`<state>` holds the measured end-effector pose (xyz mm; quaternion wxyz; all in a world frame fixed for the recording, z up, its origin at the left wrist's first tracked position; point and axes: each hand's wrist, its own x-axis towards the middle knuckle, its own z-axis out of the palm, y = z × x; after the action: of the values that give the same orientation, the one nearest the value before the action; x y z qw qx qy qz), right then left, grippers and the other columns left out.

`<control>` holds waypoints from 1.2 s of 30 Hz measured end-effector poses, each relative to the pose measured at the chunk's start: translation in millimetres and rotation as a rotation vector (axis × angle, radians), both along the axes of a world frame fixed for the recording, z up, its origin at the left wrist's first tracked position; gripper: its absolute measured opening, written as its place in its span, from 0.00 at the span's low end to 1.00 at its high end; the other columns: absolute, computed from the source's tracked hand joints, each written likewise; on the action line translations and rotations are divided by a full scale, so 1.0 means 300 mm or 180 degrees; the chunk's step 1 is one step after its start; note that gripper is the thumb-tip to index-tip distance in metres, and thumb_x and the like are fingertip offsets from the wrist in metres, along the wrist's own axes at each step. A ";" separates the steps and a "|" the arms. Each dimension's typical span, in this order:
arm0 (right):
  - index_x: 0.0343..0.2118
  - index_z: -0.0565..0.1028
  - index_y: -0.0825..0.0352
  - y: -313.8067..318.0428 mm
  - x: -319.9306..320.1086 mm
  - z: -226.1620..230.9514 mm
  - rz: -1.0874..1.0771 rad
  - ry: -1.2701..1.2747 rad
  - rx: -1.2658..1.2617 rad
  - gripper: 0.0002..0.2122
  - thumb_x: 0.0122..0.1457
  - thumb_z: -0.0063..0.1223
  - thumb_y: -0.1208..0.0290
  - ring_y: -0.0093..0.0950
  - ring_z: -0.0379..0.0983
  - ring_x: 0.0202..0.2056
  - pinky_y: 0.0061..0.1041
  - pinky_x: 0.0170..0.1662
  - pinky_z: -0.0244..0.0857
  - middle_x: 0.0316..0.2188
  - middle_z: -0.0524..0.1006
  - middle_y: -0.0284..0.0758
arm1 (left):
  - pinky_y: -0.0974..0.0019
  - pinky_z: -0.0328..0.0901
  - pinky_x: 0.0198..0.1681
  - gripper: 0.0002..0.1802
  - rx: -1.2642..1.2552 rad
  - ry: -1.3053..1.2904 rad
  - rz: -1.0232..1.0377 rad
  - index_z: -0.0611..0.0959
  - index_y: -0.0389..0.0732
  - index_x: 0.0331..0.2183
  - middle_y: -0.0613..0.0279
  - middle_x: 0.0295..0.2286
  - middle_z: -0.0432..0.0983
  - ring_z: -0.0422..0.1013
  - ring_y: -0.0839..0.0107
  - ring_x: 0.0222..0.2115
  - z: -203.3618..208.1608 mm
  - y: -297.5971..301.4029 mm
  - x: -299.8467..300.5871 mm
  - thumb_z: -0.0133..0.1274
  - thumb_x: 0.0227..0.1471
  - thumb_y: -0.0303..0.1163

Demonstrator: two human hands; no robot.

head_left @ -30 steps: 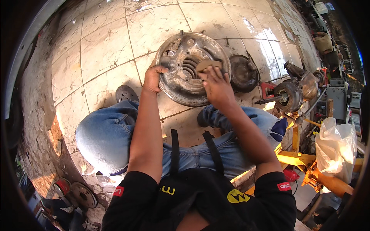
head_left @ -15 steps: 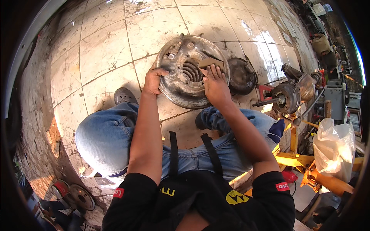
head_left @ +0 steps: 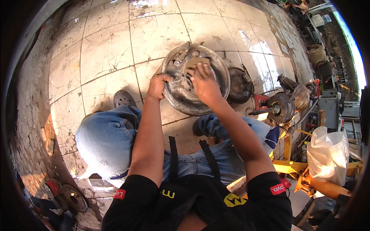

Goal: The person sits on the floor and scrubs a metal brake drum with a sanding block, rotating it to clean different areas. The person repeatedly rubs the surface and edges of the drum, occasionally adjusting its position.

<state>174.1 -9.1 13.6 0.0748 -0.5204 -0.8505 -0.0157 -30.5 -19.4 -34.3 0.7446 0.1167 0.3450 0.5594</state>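
Note:
A round, worn metal brake backing plate [head_left: 179, 85] is in front of me above the tiled floor, with bolts and a stub near its far edge. My left hand [head_left: 157, 87] grips its left rim, thumb on the face and the other fingers hidden underneath. Over the plate's middle, my right hand [head_left: 204, 82] presses a folded brown sheet, like sandpaper [head_left: 195, 61], flat against the metal. The fingers lie on top of the sheet and look slightly blurred. My right hand covers most of the centre hole.
A second dark round plate [head_left: 239, 85] lies just right of mine. Farther right stands a greasy axle assembly [head_left: 287, 102] beside a yellow metal frame [head_left: 290, 167] and a plastic bag [head_left: 328, 154]. A round metal disc [head_left: 73, 198] sits at the lower left.
My right hand and the brown sheet have slid left across the plate, over the centre hole. The plate looks tilted differently and sits slightly lower and farther right, left hand still on its rim.

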 end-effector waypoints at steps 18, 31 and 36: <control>0.51 0.70 0.74 0.074 0.034 0.063 -0.0238 0.1073 0.0229 0.17 0.64 0.41 0.68 0.50 0.68 0.52 0.38 0.56 0.62 0.49 0.71 0.54 | 0.61 0.73 0.34 0.12 0.0248 0.0271 -0.0070 0.80 0.26 0.33 0.49 0.29 0.78 0.76 0.61 0.28 -0.079 0.014 0.008 0.51 0.42 0.20; 0.58 0.67 0.58 0.060 -0.052 0.010 -0.0193 -0.0062 -0.0256 0.20 0.67 0.32 0.58 0.42 0.52 0.64 0.46 0.65 0.42 0.62 0.59 0.43 | 0.62 0.73 0.33 0.10 0.0044 0.0055 0.0134 0.81 0.26 0.32 0.50 0.28 0.78 0.75 0.61 0.27 -0.032 -0.016 -0.005 0.51 0.43 0.19; 0.56 0.67 0.68 0.079 -0.040 -0.024 -0.0346 -0.0294 0.0117 0.20 0.67 0.34 0.61 0.41 0.55 0.63 0.43 0.65 0.45 0.59 0.63 0.48 | 0.64 0.71 0.33 0.21 -0.0132 0.0136 -0.0043 0.78 0.29 0.42 0.54 0.29 0.77 0.74 0.65 0.28 -0.003 -0.003 0.021 0.50 0.41 0.18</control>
<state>161.9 14.6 6.5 0.0440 -0.5631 -0.8231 -0.0594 -24.3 -20.3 -35.2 0.7431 0.1155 0.3715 0.5445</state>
